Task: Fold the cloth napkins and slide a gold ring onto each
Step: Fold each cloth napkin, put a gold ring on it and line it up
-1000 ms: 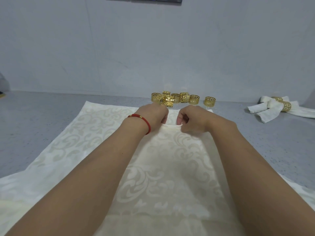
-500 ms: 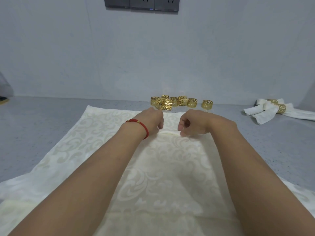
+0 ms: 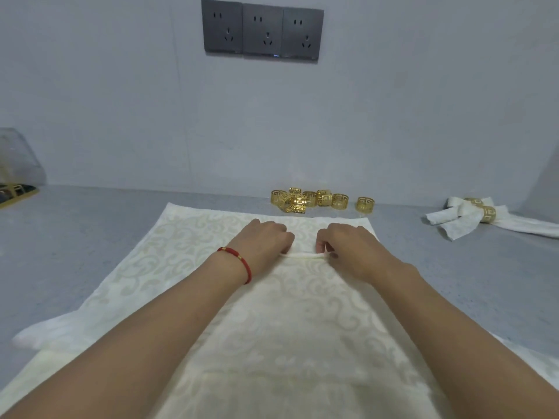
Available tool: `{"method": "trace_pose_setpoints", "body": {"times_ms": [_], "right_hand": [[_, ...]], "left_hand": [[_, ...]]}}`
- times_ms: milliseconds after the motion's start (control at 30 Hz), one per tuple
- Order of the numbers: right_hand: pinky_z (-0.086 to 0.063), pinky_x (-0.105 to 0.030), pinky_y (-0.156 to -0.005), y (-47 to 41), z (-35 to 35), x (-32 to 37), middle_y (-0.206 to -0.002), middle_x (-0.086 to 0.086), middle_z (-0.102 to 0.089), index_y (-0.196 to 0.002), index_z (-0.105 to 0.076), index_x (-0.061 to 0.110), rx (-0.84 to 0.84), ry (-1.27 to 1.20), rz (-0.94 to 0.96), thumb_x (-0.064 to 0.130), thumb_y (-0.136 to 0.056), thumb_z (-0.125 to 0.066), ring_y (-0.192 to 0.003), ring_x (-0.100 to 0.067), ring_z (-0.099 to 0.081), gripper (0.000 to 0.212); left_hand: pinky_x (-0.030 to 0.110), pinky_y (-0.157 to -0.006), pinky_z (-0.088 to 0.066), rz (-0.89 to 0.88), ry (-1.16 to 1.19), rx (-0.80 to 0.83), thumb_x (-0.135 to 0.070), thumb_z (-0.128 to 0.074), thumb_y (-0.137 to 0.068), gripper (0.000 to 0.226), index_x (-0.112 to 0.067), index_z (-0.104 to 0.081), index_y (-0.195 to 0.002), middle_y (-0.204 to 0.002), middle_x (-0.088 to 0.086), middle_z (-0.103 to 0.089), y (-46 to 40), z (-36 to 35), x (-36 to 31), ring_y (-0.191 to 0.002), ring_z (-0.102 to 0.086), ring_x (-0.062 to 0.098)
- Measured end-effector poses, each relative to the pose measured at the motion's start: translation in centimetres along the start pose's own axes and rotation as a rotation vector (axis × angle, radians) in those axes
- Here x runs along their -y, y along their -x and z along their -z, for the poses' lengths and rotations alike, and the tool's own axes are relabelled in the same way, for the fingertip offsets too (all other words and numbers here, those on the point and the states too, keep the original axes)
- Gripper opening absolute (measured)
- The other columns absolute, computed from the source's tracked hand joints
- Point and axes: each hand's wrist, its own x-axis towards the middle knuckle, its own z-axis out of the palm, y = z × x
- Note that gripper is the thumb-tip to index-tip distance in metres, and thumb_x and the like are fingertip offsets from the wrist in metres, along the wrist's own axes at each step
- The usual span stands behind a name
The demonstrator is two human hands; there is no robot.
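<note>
A cream patterned cloth napkin point(image 3: 169, 255) lies spread on the grey counter, reaching down to the bottom of the view. My left hand point(image 3: 266, 240), with a red bracelet on its wrist, and my right hand point(image 3: 348, 246) sit close together near the napkin's far end. Both pinch a raised fold of the cloth point(image 3: 302, 256) between them. Several gold rings point(image 3: 308, 199) stand in a cluster just beyond the napkin, by the wall. At the far right lie finished folded napkins point(image 3: 459, 220) with gold rings round them.
The grey counter point(image 3: 66, 237) runs to a pale wall with three dark sockets point(image 3: 262, 31). A clear cover and a gold-edged tray point(image 3: 18, 192) sit at the far left edge.
Both hands have drawn back toward me, pulling the pinched fold of napkin along. The view has tilted up, bringing the wall sockets into sight.
</note>
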Motion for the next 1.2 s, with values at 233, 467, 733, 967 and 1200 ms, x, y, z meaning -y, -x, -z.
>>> {"method": "trace_pose_setpoints", "body": {"times_ms": [233,467,733,967,1200], "right_hand": [[-0.052,-0.035,-0.085,3.0,-1.7,-0.2,-0.103,0.010,-0.073,-0.114,-0.074,0.027,-0.212,-0.233,-0.085,0.020,-0.100,-0.055,-0.098,-0.015,-0.065,0.024],[-0.048,-0.044,-0.090,2.6,-2.6,-0.9,-0.107,0.002,-0.063,-0.111,-0.077,0.024,-0.192,-0.178,-0.096,0.028,-0.101,-0.061,-0.105,-0.023,-0.055,0.019],[-0.034,-0.032,-0.074,2.2,-0.2,-0.2,-0.102,0.006,-0.064,-0.102,-0.062,0.020,-0.119,0.060,-0.006,0.021,-0.100,-0.057,-0.094,-0.020,-0.060,0.006],[-0.037,-0.035,-0.064,3.1,-0.9,0.3,-0.090,0.000,-0.060,-0.095,-0.061,0.016,-0.142,0.281,0.163,0.014,-0.090,-0.065,-0.079,-0.026,-0.058,0.007],[-0.051,-0.038,-0.077,4.7,-0.9,-0.4,-0.100,0.002,-0.069,-0.114,-0.068,0.026,-0.160,-0.061,-0.009,0.007,-0.100,-0.049,-0.095,-0.026,-0.064,0.031]], "left_hand": [[0.031,-0.082,-0.049,0.201,0.374,-0.125,-0.015,-0.055,-0.095,0.024,-0.024,-0.071,-0.112,-0.092,-0.005,-0.068,1.3,-1.7,0.9,-0.095,-0.063,0.019],[0.040,-0.082,-0.048,0.159,0.281,-0.107,-0.019,-0.059,-0.097,0.016,-0.013,-0.073,-0.093,-0.097,0.002,-0.057,1.7,-2.5,0.9,-0.098,-0.055,0.024],[0.031,-0.074,-0.032,0.096,0.138,-0.153,-0.015,-0.056,-0.091,0.013,-0.027,-0.053,-0.085,-0.088,-0.011,-0.057,1.7,-0.7,0.7,-0.087,-0.052,0.016],[0.027,-0.077,-0.039,0.034,0.134,0.026,0.005,-0.055,-0.078,0.038,-0.029,-0.068,-0.090,-0.094,-0.013,-0.063,1.6,0.2,1.7,-0.090,-0.057,0.013],[0.028,-0.077,-0.049,0.256,0.519,-0.166,-0.013,-0.058,-0.093,0.024,-0.026,-0.075,-0.103,-0.077,-0.009,-0.065,3.6,-1.2,1.1,-0.077,-0.060,0.013]]}}
